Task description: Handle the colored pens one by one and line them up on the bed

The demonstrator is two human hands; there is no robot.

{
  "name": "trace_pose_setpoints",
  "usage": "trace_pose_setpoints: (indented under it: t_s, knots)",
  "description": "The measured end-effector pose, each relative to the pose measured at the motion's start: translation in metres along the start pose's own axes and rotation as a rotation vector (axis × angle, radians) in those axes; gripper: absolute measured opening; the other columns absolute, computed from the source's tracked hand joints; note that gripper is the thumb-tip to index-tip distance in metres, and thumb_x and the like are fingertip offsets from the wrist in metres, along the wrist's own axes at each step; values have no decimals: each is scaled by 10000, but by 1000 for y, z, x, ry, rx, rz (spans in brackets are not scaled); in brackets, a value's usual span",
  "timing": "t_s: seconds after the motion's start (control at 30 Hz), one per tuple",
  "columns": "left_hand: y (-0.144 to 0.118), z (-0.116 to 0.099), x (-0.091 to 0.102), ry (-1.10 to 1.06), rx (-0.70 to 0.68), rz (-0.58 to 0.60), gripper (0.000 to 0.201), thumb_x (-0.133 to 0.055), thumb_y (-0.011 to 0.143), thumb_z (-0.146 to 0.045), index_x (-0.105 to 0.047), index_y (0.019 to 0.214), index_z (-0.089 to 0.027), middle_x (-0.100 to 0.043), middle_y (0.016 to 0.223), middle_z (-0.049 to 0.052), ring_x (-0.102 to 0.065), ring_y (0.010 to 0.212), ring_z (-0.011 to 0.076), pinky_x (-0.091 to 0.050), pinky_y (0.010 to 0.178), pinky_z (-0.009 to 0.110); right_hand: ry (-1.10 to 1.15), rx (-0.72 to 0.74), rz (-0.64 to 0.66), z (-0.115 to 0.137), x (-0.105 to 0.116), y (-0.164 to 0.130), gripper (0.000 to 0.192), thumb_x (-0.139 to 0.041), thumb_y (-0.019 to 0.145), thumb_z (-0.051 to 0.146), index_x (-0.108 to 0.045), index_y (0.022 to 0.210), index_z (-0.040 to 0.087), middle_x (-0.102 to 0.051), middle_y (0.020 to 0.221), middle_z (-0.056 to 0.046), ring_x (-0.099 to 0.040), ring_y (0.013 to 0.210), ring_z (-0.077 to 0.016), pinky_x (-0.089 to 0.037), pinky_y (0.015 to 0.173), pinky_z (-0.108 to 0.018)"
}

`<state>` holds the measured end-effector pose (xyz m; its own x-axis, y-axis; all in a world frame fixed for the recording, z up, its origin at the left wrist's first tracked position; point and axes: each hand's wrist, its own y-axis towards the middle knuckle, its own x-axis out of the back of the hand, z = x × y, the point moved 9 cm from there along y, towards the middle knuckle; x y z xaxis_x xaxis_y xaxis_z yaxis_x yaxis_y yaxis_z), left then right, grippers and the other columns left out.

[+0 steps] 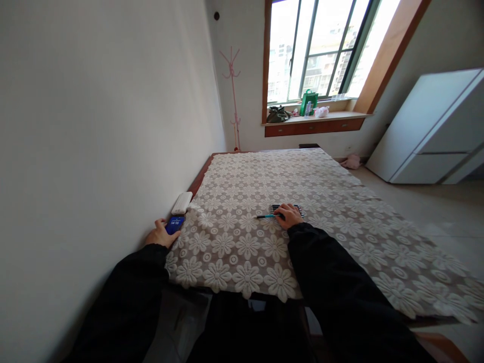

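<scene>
The left hand (161,234) curls around the near end of a smartphone (175,224) whose lit blue screen reads 14:16; it lies at the table's left edge beside the wall, long axis pointing away toward a white power bank (182,202) just beyond. The right hand (289,216) rests closed on a blue pen (266,216), which lies crosswise on the floral lace tablecloth (264,191), tip pointing left, beside a dark comb-like object (286,207).
</scene>
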<state>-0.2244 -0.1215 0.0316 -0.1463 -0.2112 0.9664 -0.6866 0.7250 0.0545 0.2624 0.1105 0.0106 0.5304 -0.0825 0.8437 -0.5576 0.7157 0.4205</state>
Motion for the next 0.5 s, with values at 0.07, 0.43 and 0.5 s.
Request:
trace_pose_setpoints:
  t_s: [0.07,0.43,0.5]
  knots:
    - [-1,0,0,21,4,-19,704,-669,764,-512,-311,1282,-197,-639,1304,158,-643,1133,358,-484,921,422,-1,4,0,1,0,0,173,-602,846,258,-736,956,247,-673,1013,-77,-556,1019,-258,-407,889,-397]
    - [-1,-7,2,166,31,15,688,-629,771,-543,-349,1271,-163,-688,1117,182,-685,1016,348,-504,838,387,8,-20,34,-2,-4,0,201,-580,850,284,-728,981,245,-659,1050,-74,-539,1053,-257,-383,929,-400]
    - [2,-7,1,174,12,57,720,-614,785,-545,-327,1313,-149,-681,1141,193,-684,1017,351,-507,846,394,6,-29,42,-2,-4,0,199,-576,853,285,-724,979,245,-658,1063,-72,-535,1064,-255,-376,940,-394]
